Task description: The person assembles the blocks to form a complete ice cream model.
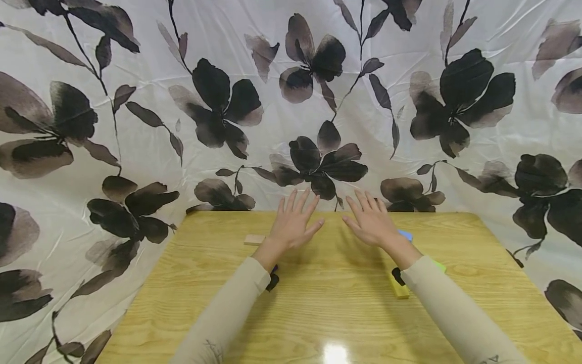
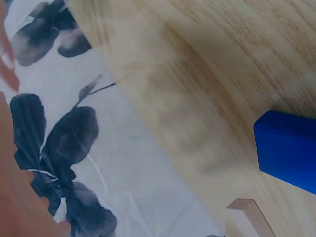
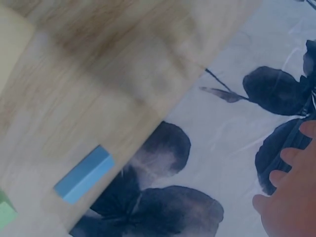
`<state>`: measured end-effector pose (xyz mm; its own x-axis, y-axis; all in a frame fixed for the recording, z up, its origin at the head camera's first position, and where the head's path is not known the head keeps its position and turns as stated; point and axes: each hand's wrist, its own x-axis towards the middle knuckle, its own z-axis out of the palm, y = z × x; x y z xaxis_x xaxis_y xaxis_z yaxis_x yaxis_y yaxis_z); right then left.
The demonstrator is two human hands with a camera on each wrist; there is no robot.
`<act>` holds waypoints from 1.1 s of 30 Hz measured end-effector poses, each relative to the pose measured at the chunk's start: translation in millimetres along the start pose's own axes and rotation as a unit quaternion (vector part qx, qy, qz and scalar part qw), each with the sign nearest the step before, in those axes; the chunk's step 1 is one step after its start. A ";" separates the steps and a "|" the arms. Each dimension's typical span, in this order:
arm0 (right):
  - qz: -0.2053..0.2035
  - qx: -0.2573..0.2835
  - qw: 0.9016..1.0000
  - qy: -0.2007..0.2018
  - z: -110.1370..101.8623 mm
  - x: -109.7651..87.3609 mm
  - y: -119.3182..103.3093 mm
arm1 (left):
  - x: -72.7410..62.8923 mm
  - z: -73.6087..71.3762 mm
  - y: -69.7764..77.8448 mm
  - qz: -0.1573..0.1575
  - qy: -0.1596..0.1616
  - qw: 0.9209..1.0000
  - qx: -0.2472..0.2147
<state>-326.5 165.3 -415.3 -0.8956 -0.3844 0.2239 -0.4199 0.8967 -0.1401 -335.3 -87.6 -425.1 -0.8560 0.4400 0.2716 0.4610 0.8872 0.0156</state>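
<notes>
My left hand is held above the back part of the table with its fingers straight and spread, holding nothing. Beside it, the right hand hovers in the same way, palm down and also bare of any object. A tan block lies left of the left wrist. Mostly hidden under that wrist is a dark blue block. Around the right forearm lie a light blue block, a green block and a yellow block, each partly covered by the arm in the head view.
The wooden table has light grain and a bright glare spot near its front. A white cloth with dark flowers hangs behind and along both sides of the table. Small black devices sit at the wrists.
</notes>
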 end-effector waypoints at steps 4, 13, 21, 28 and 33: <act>-0.016 0.007 1.000 -0.002 -1.7 -9.8 3.6 | -10.6 -3.2 -4.6 0.027 0.000 0.999 -0.026; -0.041 0.023 0.998 0.029 -7.0 -39.3 22.1 | -40.3 -15.6 -29.8 0.096 0.032 0.993 -0.068; -0.035 0.041 0.998 0.045 -12.9 -63.2 33.5 | -62.3 -23.1 -49.4 0.073 0.042 0.991 -0.100; 0.001 0.080 0.997 0.002 -15.4 -88.3 45.0 | -82.1 -28.4 -61.5 0.044 0.006 0.987 -0.157; 0.010 0.113 0.993 -0.015 -18.9 -93.9 48.7 | -98.0 -35.0 -76.8 0.006 -0.031 0.983 -0.183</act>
<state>-260.1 249.2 -425.0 -0.9063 -0.3775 0.1899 -0.4220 0.8333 -0.3572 -278.6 -203.7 -419.2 -0.8574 0.4679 0.2143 0.5146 0.7776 0.3611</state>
